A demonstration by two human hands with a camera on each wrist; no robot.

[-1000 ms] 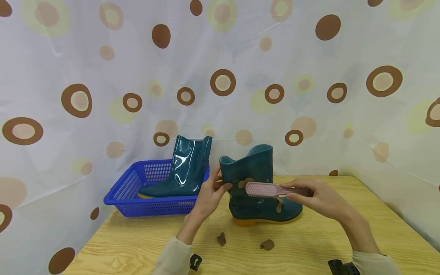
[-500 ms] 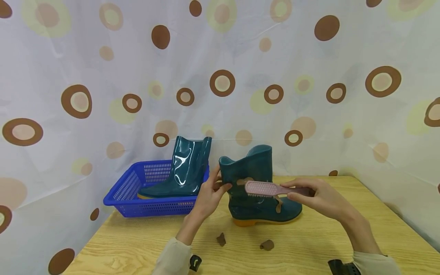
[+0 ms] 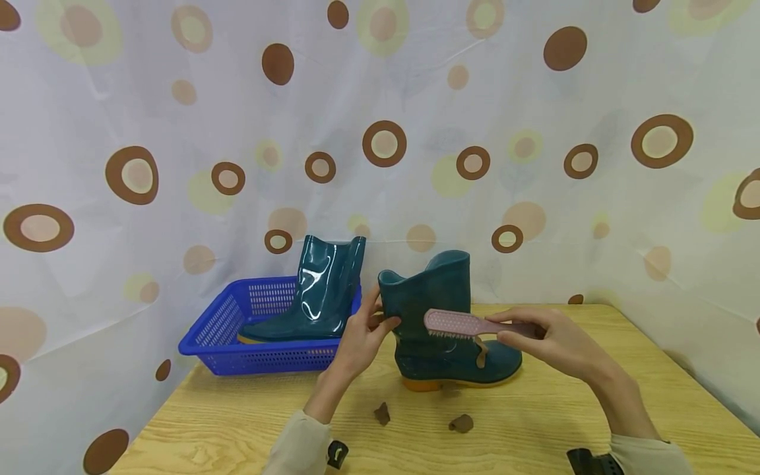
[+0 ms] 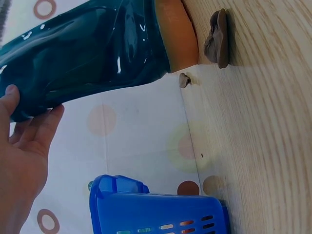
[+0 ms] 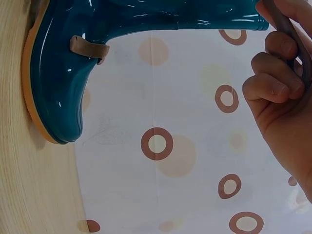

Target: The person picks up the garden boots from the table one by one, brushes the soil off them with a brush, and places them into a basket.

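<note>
A dark teal rubber boot point(image 3: 421, 359) with an orange-tan sole stands upright on the table, toe to the right. My left hand point(image 3: 359, 340) grips the back of its shaft, thumb in front and fingers behind. My right hand point(image 3: 549, 340) holds a pink hairbrush point(image 3: 454, 323) by its dark handle, bristles downward, in front of the shaft. Whether the bristles touch the boot is unclear. A brown strip of mud-like stuff point(image 5: 87, 48) clings to the boot's instep. A brown blur shows by the sole, below the brush.
Left of the boot, a blue perforated basket point(image 3: 267, 356) holds a second teal boot point(image 3: 317, 290). Brown lumps point(image 3: 461, 423) lie on the wooden table point(image 3: 534, 422) near its front. A dotted curtain point(image 3: 332, 211) hangs behind.
The brown patch on the boot's shaft, left of the brush, has gone from sight, and a brown blur now appears by the sole. The brush head has risen slightly; my left hand stays put.
</note>
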